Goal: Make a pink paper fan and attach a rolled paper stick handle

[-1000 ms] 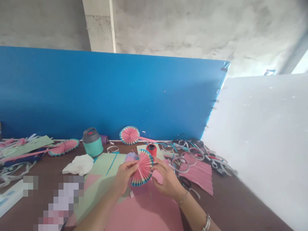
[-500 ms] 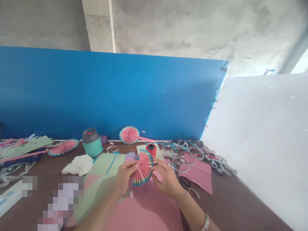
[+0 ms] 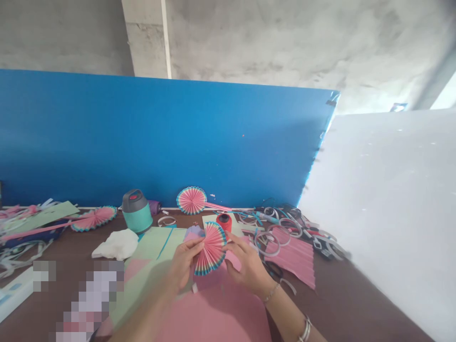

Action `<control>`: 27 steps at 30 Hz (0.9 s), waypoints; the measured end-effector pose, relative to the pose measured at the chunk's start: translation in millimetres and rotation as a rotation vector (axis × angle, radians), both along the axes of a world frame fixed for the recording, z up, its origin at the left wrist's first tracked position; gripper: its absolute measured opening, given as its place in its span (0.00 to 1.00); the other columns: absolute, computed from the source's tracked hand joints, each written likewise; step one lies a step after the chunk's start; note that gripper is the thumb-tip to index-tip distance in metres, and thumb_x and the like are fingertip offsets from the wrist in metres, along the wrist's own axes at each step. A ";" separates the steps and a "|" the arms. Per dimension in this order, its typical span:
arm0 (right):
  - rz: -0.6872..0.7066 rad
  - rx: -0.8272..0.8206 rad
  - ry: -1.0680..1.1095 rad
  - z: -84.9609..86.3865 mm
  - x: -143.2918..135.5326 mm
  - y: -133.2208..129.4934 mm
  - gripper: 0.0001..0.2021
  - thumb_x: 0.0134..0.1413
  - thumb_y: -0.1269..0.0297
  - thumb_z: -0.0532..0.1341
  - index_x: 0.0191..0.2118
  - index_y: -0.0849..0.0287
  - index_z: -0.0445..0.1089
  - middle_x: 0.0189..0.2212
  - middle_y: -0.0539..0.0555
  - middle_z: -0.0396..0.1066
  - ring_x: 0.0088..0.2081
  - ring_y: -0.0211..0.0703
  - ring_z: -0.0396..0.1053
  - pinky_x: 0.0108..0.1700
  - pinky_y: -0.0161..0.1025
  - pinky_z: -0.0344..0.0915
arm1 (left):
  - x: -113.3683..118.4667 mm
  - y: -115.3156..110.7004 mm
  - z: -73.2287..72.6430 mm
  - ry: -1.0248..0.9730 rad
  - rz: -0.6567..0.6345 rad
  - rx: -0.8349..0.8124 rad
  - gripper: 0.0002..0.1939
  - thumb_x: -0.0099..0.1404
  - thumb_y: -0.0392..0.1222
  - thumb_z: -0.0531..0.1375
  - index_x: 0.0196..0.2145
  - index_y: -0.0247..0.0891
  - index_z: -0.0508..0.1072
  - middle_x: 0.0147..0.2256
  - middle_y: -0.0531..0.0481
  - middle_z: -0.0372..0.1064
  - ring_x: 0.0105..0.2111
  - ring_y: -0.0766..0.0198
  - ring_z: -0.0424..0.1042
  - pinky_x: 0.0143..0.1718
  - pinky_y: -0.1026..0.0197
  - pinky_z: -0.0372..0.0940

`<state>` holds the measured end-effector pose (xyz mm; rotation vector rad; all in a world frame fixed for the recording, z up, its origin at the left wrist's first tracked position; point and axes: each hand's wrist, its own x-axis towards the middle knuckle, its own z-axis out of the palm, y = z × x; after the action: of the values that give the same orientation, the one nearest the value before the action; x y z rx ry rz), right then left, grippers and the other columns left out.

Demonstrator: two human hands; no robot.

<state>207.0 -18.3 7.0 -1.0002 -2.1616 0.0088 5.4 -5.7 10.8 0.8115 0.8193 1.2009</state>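
My left hand [image 3: 185,262] pinches a pleated pink paper fan [image 3: 211,251] near its centre, between thumb and fingers. The fan is spread to roughly a half circle, and its curved rim is striped blue and cream. At the right rim, my right hand [image 3: 247,263] has its fingertips against or very close to the paper, fingers apart and thumb lower down. Just behind the fan stands a red spool of thread [image 3: 224,225]. Beneath both hands lies a sheet of pink paper [image 3: 217,311], partly over pale green paper [image 3: 142,275].
Round pleated fans lie by the blue partition [image 3: 191,200] and at left [image 3: 95,218]. A teal-and-grey container [image 3: 137,213] stands near white tissue [image 3: 116,244]. At right are rolls of tape [image 3: 267,243], tangled items and a pleated pink sheet [image 3: 294,261]. A white panel [image 3: 388,204] borders the right.
Almost nothing differs. The fan and both hands have shifted very slightly left, with the same hold.
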 end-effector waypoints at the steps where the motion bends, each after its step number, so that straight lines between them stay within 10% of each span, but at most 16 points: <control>1: -0.007 0.009 0.005 -1.1 0.2 0.9 0.14 0.49 0.73 0.55 0.43 0.57 0.67 0.53 0.62 0.65 0.53 0.51 0.64 0.50 0.46 0.64 | -0.2 0.1 -0.5 0.000 -0.008 0.001 0.18 0.47 0.43 0.70 0.36 0.32 0.78 0.34 0.42 0.78 0.33 0.57 0.76 0.38 0.59 0.67; 27: -0.091 -0.263 0.576 -5.4 -6.1 7.1 0.06 0.49 0.68 0.58 0.30 0.57 0.73 0.44 0.58 0.69 0.42 0.45 0.69 0.31 0.35 0.66 | 9.8 -4.3 -1.5 -0.027 0.033 -0.071 0.21 0.42 0.42 0.72 0.35 0.32 0.77 0.30 0.44 0.78 0.30 0.60 0.75 0.35 0.61 0.67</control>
<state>200.8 -11.3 1.6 -1.0811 -1.6097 0.4899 15.2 -10.0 9.3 0.7247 0.8515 1.2031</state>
